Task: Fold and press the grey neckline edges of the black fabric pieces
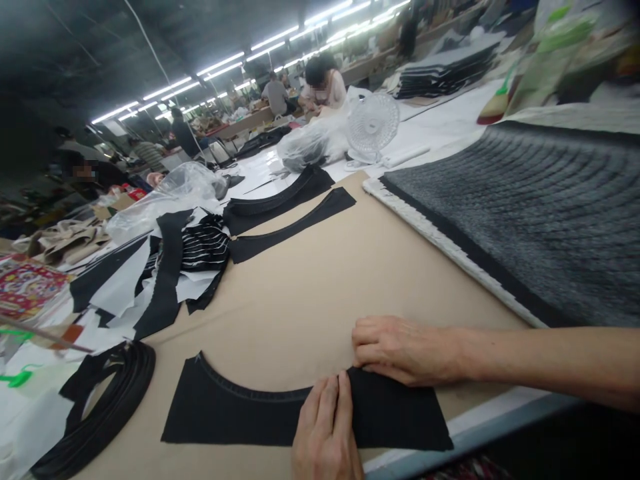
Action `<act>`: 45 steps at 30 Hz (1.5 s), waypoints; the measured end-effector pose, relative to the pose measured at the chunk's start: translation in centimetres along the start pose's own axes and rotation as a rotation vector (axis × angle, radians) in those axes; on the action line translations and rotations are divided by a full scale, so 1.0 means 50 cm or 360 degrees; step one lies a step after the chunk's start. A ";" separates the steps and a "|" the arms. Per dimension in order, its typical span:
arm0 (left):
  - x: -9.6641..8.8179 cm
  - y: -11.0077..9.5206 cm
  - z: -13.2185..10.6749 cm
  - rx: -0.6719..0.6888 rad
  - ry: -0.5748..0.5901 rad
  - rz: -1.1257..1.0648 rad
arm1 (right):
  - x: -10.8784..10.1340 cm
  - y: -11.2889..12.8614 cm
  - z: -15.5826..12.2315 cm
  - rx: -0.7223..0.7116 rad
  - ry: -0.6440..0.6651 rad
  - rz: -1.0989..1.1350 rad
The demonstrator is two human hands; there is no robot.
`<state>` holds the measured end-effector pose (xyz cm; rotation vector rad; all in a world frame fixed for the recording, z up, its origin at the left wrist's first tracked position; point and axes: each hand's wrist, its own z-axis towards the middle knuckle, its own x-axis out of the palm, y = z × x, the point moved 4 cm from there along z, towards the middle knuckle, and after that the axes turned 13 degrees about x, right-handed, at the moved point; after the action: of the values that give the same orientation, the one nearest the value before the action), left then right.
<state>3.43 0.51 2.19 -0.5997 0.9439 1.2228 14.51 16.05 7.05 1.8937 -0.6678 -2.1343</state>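
A black fabric piece (pixel 240 417) with a deep curved upper edge lies flat on the beige board, near its front edge. A narrow folded strip runs along the left part of that curve. My left hand (pixel 326 427) rests on the middle of the piece, its fingers stretched out and lying on the cloth by the curved edge. Just to the right, my right hand (pixel 395 350) has its fingers curled and closed at the piece's upper edge; the thumb and whatever the fingertips grip are largely hidden.
Two more curved black pieces (pixel 295 223) lie farther back on the beige board (pixel 300 300). At left are a coil of black strips (pixel 135 380) and striped fabric (pixel 205 243). Dark quilted material (pixel 525 200) covers the right. A clear fan (pixel 373 127) stands behind; people work beyond.
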 end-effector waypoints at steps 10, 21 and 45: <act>-0.002 0.001 0.014 0.0030 -0.0045 0.0109 | -0.005 -0.012 -0.010 -0.0258 -0.0025 -0.0239; -0.001 -0.006 0.024 0.0032 0.0094 -0.0012 | -0.002 0.004 -0.030 -0.0446 -0.0034 -0.0560; -0.001 -0.002 0.177 -0.0619 0.0485 -0.0926 | -0.050 -0.058 -0.010 0.0172 0.0166 -0.0021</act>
<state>5.95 7.67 6.70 -1.2988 0.7016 0.7953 15.81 19.60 7.86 2.0542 -0.7647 -2.0288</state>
